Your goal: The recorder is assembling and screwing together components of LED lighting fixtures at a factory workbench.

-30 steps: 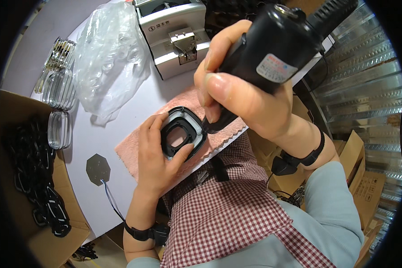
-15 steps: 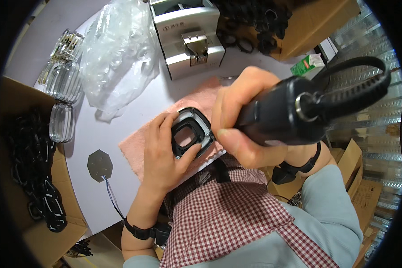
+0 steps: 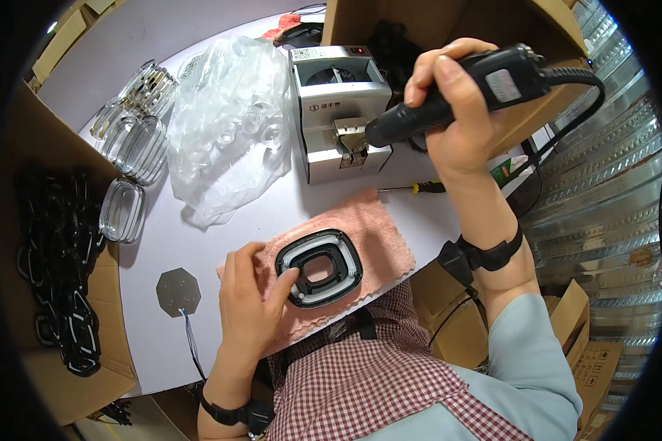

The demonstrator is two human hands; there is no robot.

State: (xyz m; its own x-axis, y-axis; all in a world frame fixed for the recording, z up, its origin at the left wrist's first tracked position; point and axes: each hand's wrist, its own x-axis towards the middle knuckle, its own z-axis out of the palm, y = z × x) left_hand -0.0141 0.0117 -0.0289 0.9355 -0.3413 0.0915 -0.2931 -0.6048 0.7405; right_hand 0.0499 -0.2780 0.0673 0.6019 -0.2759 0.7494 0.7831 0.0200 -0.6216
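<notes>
the left hand (image 3: 251,298) rests on a pink cloth (image 3: 360,235) near the table's (image 3: 221,242) near edge, fingers bent and its fingertips (image 3: 293,275) pressed on the left rim of a black rounded-square lens frame (image 3: 319,267). the frame lies flat on the cloth, its open middle facing up, its slightly longer side running from near left toward far right. the cloth spreads past it on all sides, with more bare cloth on the far right.

the right hand (image 3: 460,121) is raised over the table's right side, closed around a black electric screwdriver (image 3: 449,95). the tool's long axis runs roughly level, tip pointing left toward the slot of a grey screw feeder box (image 3: 338,110); the tip sits right at the feeder's front block (image 3: 351,134), though contact cannot be judged. its cable (image 3: 574,81) loops off to the right.

a small yellow-handled screwdriver (image 3: 415,188) lies between feeder and cloth. left of the feeder a crumpled clear plastic bag (image 3: 228,132) takes up the table's middle, and clear oval lenses (image 3: 125,184) are stacked along the left edge. a grey octagonal plate (image 3: 178,292) with a thin wire sits near the near-left corner. bare table shows between bag and cloth. a cardboard box (image 3: 51,242) of black frames flanks the left edge.
</notes>
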